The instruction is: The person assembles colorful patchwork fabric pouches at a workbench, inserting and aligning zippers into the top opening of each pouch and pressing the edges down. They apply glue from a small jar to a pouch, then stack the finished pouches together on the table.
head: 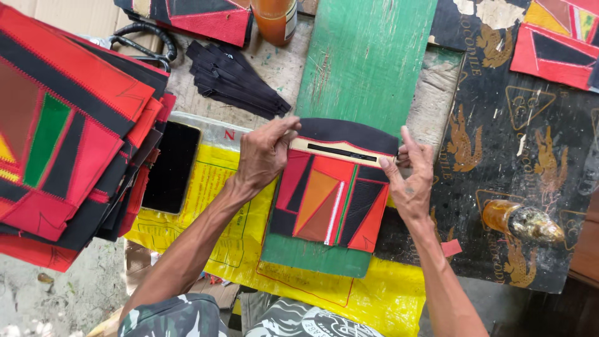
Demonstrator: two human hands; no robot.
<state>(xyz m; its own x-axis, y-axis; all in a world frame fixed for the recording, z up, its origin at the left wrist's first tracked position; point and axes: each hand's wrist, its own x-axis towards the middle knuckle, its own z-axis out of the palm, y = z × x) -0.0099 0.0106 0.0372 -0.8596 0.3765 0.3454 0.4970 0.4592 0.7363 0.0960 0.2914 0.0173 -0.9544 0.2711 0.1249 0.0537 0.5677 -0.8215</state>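
A patchwork panel (334,196) of red, orange, black and green pieces lies on a green board (368,56). Along its top edge runs a tan strip with a black zipper (342,151), under a black flap. My left hand (265,153) pinches the left end of that strip. My right hand (412,178) presses the strip's right end with the thumb.
A tall stack of similar patchwork panels (56,125) fills the left side. Beside it lie a black phone (170,167), black scissors (146,40) and a bundle of black zippers (234,81). A yellow sack (206,218) covers the bench. A glue bottle (521,219) lies at right; a jar (274,19) stands at top.
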